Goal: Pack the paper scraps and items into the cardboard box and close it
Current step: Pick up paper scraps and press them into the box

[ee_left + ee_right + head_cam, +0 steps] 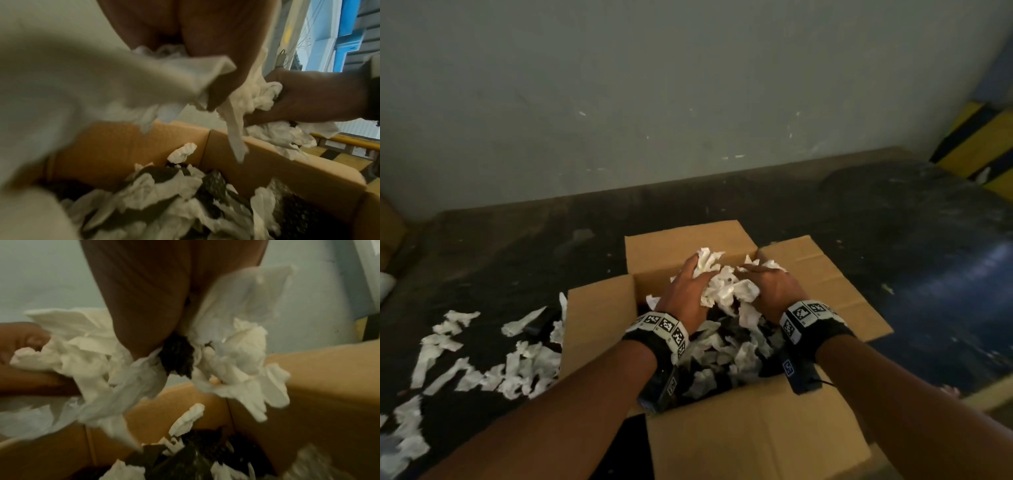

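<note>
1. The cardboard box (pixel 722 438) is sitting open on the dark floor (pixel 893 240) right in front of me, its four flaps folded outward, the far flap leaning toward the grey wall (pixel 688 85).
2. Inside the box, white crumpled scraps are lying mixed with dark, bubble-textured packing (pixel 296 216) that is covering much of the bottom.
3. More loose paper scraps (pixel 482 363) are lying scattered on the floor to the left of the box, some touching its left flap, with a dark item (pixel 541 325) showing among them near that flap.
4. I am holding a bundle of paper scraps (pixel 729 291) between both hands, above the far half of the open box, with strips hanging down from it toward the contents.
5. My left hand (pixel 685 294) is gripping the left side of the bundle, its fingers curled around the paper.
6. My right hand (pixel 770 287) is gripping the right side of the bundle, fingers wrapped over the paper; the right wrist view is showing a small dark piece (pixel 176 360) caught in the handful below the palm.
7. Both wrists are wearing black bands with black-and-white square markers (pixel 664 325).
8. At the far right, a yellow-and-black striped barrier (pixel 976 144) is standing against the wall.
</note>
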Tool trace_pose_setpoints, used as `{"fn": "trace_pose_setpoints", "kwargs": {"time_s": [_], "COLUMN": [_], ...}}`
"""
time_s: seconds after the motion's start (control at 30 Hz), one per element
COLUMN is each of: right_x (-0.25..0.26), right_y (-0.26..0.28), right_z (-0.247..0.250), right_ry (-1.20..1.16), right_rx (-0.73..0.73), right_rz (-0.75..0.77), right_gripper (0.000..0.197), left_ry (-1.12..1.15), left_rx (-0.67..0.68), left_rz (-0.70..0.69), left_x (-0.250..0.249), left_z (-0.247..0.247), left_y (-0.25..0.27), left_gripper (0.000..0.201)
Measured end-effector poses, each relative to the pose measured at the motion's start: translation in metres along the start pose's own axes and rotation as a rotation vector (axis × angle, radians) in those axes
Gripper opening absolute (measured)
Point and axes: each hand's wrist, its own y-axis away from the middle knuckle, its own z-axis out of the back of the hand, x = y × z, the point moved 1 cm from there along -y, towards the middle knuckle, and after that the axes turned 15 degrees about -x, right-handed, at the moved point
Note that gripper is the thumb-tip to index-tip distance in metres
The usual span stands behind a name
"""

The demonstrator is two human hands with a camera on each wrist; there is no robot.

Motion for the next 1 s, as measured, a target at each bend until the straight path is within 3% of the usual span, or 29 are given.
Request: {"fn": "trace_pose_setpoints", "kwargs": {"time_s": [0.03,0.1,0.2,0.27,0.37,0.53,0.73,0.83,0.9,1.0], "right_x": [-0.004,-0.011,-0.019,-0.024,-0.029,-0.029,-0.033,-0.044,-0.046,-0.044], "right_y": [0.002,0.001,-0.004,-0.010,-0.022,-0.045,-0.051,-0.058,-0.053,-0.044], "right_z": [-0.007,-0.026,-0.045,-0.045,-0.037,-0.045,-0.083,-0.119,-0.136,-0.142], "right_ry": [-0.024,-0.011,0.030,0.023,0.036,0.089,0.180,0.086,0.074,0.085], "right_rx": [0.042,0.171,0.386,0.399,0.409,0.509,0.688,0.650,0.627,0.744], "right_rz": [0.003,0.033,0.069,0.014,0.011,0.010,0.013,-0.183,-0.181,-0.136], "right_gripper": [0.054,0.065,0.109,0.131,0.139,0.152,0.156,0.120,0.097,0.113], "left_ry": [-0.018,-0.047,-0.167,-0.216,-0.253,-0.274,-0.286,-0.301,-0.299,-0.323], "left_rx": [0.030,0.112,0.276,0.355,0.419,0.501,0.719,0.780,0.786,0.807], "left_rz": [0.006,0.034,0.119,0.176,0.195,0.179,0.124,0.136,0.144,0.148], "left_x": [0.000,0.007,0.022,0.025,0.022,0.019,0.026,0.037,0.041,0.056], "left_z": [-0.009,-0.028,-0.043,-0.040,-0.027,-0.025,-0.060,-0.082,-0.092,-0.118], "left_y": [0.003,0.007,0.008,0.005,-0.006,-0.019,-0.016,-0.009,-0.005,-0.001], "left_gripper": [0.061,0.078,0.117,0.136,0.153,0.162,0.167,0.165,0.166,0.164]}}
